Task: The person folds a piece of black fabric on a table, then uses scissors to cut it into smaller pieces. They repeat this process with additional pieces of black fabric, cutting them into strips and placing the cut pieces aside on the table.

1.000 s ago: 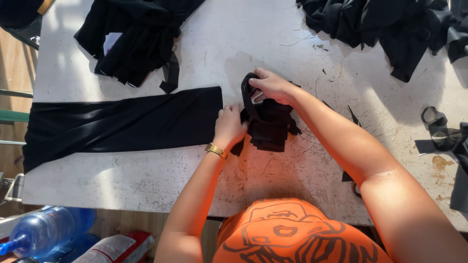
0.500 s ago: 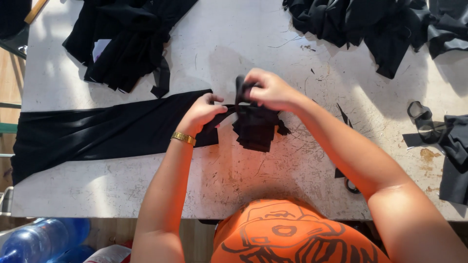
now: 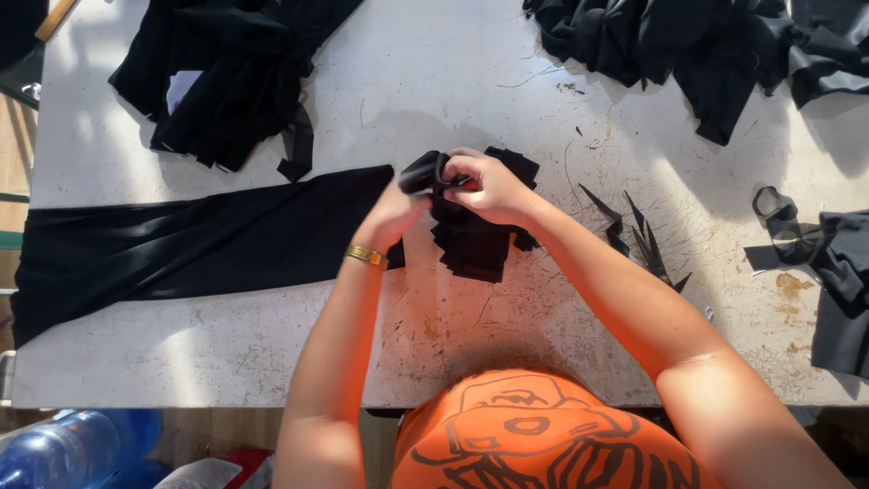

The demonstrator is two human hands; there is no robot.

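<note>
Hands: left hand (image 3: 391,215) and right hand (image 3: 484,186) both gripped the black fabric bundle (image 3: 471,231).
Risk: stacked pieces might slip loose if the grip slackened.

- Your hands, left (image 3: 391,215) and right (image 3: 484,186), meet over the table (image 3: 453,81) near its middle, on a folded stack (image 3: 475,240).
- A long cloth (image 3: 181,240) lies left of the stack, reaching the table's left edge.
- A heap (image 3: 226,72) lies far left; another heap (image 3: 688,41) far right.
- Scraps (image 3: 634,237) lie right of the stack.
- More cloth (image 3: 837,272) sits at the right edge.
- A bottle (image 3: 63,453) lies below the near left corner.
</note>
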